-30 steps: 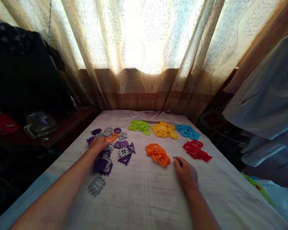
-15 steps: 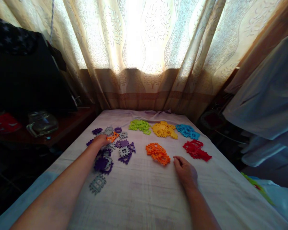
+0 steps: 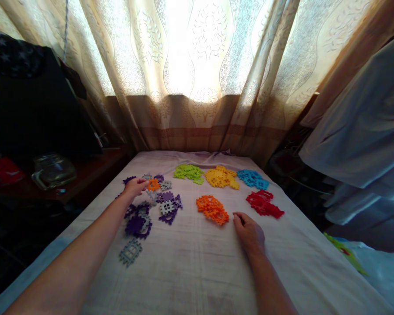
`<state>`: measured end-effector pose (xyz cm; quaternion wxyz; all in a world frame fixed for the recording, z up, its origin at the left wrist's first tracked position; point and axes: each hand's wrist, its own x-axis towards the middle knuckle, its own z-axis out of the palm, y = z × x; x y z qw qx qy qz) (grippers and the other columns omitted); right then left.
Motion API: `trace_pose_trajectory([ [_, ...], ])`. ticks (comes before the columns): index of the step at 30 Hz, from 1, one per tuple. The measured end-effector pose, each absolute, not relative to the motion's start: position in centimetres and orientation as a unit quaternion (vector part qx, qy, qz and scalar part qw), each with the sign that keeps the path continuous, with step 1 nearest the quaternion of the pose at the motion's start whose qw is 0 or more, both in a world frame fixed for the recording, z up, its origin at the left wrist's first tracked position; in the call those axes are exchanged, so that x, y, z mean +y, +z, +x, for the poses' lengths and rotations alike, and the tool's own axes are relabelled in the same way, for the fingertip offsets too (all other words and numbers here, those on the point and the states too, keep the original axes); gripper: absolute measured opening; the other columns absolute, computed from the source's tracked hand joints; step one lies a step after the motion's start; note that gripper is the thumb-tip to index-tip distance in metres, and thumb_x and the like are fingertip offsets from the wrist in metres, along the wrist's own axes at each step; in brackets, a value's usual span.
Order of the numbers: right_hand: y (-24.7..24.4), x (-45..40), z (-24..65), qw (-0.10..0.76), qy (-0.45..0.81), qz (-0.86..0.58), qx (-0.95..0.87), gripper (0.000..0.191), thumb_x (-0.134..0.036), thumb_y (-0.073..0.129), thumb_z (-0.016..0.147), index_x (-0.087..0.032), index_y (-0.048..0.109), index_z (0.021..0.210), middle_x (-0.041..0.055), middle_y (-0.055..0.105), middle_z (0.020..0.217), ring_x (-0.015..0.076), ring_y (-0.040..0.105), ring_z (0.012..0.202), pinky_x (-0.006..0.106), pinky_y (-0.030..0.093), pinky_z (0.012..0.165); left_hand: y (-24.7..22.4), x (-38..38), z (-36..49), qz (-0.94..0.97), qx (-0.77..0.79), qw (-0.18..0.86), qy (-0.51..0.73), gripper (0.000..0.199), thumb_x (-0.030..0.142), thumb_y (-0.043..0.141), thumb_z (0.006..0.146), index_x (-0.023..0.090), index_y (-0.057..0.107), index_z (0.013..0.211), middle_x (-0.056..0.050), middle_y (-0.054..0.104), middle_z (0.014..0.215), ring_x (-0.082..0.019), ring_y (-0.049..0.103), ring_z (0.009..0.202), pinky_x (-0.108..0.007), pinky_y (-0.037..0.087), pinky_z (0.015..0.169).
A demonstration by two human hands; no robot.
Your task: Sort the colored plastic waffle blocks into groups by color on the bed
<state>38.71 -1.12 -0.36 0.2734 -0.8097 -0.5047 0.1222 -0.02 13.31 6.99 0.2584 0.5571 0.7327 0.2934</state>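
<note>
"Is the left hand [image 3: 134, 188] gripping the orange piece [image 3: 153, 185]?"
"Too small to tell — and it hides some purple pieces [image 3: 136, 224]."
"The right palm?"
"Hidden — and both forearms [image 3: 72, 258] run off the bottom edge."

A home room, judging by patterned curtains [image 3: 203, 109], hanging clothes [image 3: 361, 118] and a sheet-covered surface [image 3: 190, 271].
</note>
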Motion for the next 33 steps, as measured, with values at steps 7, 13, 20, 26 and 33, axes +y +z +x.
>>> trace_pose_trajectory([
  [7,-0.6,-1.1,38.7,0.282,0.111,-0.801,-0.516,0.034,-0.033,0.043,0.089,-0.024,0.073,0.104,0.0044,0.074,0.103,0.0193,0.066,0.089,0.027,0.045,0.073,6.3,12.1,9.0,0.598,0.651,0.364,0.294,0.035,0.046,0.067,0.074,0.017,0.066,0.094,-0.002,0.07,0.081,-0.013,0.064,0.065,-0.02,0.044,0.049],
  [13,-0.9,-1.0,38.8,0.29,0.106,-0.798,-0.518,0.035,-0.034,0.042,0.089,-0.026,0.073,0.103,0.003,0.074,0.1,0.0184,0.067,0.087,0.027,0.046,0.073,4.9,11.1,16.4,0.651,0.603,0.39,0.246,0.024,0.036,0.062,0.081,0.018,0.067,0.098,-0.004,0.072,0.089,-0.011,0.064,0.066,-0.018,0.043,0.048],
  [20,-0.7,-1.0,38.8,0.294,0.112,-0.795,-0.519,0.035,-0.033,0.041,0.089,-0.025,0.073,0.103,0.0039,0.074,0.1,0.0182,0.066,0.087,0.026,0.046,0.073,4.1,10.4,18.9,0.725,0.597,0.288,0.189,0.023,0.032,0.059,0.083,0.02,0.069,0.099,-0.004,0.073,0.095,-0.015,0.066,0.083,-0.025,0.051,0.071],
  [26,-1.0,-1.0,38.9,0.301,0.112,-0.794,-0.516,0.035,-0.035,0.042,0.089,-0.025,0.073,0.102,0.0035,0.074,0.097,0.0181,0.066,0.086,0.026,0.045,0.071,5.3,12.1,12.3,0.716,0.677,0.096,0.137,0.029,0.024,0.053,0.085,0.023,0.066,0.11,-0.009,0.062,0.126,-0.026,0.051,0.122,-0.038,0.038,0.104],
  [33,-1.0,-1.0,38.8,0.294,0.106,-0.796,-0.519,0.035,-0.035,0.041,0.089,-0.025,0.073,0.103,0.0037,0.074,0.1,0.0188,0.067,0.087,0.027,0.045,0.071,5.0,13.3,4.9,0.645,0.763,0.028,0.04,0.035,0.03,0.048,0.085,0.016,0.065,0.113,-0.02,0.065,0.115,-0.037,0.059,0.111,-0.046,0.047,0.09],
])
